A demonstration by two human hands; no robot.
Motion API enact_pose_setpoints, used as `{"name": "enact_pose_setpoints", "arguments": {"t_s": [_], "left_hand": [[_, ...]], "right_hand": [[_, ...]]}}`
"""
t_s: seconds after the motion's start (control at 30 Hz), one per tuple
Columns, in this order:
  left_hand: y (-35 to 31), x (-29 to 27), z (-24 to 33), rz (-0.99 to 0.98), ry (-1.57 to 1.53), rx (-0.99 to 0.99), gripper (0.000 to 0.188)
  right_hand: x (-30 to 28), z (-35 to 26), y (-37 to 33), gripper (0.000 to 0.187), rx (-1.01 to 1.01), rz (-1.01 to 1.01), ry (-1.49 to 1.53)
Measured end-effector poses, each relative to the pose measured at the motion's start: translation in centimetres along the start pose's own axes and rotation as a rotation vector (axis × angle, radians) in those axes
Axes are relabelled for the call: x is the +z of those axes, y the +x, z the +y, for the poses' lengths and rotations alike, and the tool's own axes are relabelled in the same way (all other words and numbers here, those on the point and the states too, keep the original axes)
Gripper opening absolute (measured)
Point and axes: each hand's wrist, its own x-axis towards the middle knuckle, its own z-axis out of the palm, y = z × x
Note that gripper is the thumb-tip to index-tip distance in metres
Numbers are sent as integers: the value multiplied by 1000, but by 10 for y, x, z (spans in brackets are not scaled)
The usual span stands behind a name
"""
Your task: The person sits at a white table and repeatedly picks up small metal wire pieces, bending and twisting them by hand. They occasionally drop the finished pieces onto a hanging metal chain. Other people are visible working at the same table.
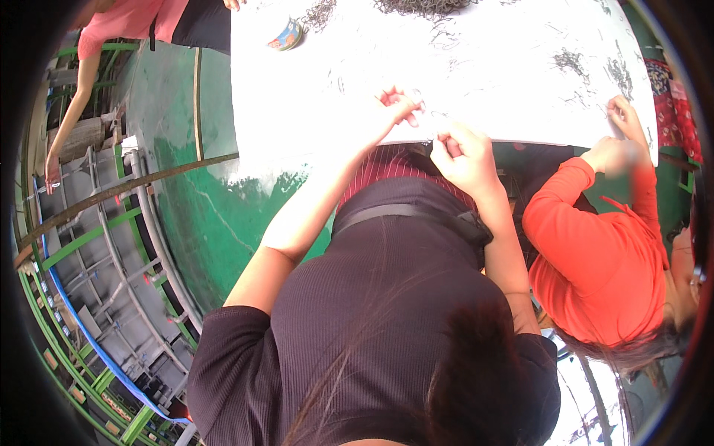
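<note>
Fingers of your left hand (394, 110) curl near your right hand (470, 156) at the near edge of the white table (297, 97); dark strands (425, 6) lie heaped farther from you, others scattered across it; whether either hand is clamped on one, I cannot tell.

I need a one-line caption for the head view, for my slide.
Left hand and right hand close together at the near edge of a white table, thin dark strips heaped farther away.
</note>
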Motion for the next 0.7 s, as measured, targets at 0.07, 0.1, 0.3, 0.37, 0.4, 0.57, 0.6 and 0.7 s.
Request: {"name": "enact_pose_setpoints", "arguments": {"t_s": [0.07,0.1,0.3,0.37,0.4,0.57,0.6,0.7], "left_hand": [[-18,15,15,22,-82,-9,21],[-23,19,16,33,-123,-12,22],[-38,30,-8,8,-376,-15,18],[-35,32,-4,6,-400,11,16],[-35,33,-1,6,-411,24,16],[-38,29,-3,-16,-360,31,17],[-38,28,-5,-22,-340,26,17],[-41,30,-5,47,-306,32,17]], "right_hand": [[0,0,0,11,29,23,4],[0,2,0,10,49,29,3],[2,4,0,8,123,-12,30],[2,4,-1,8,104,-23,36],[2,4,-1,7,108,-33,34],[3,1,-4,7,159,-4,61],[2,1,-4,7,169,-12,53],[2,6,-6,7,199,-27,44]]}}
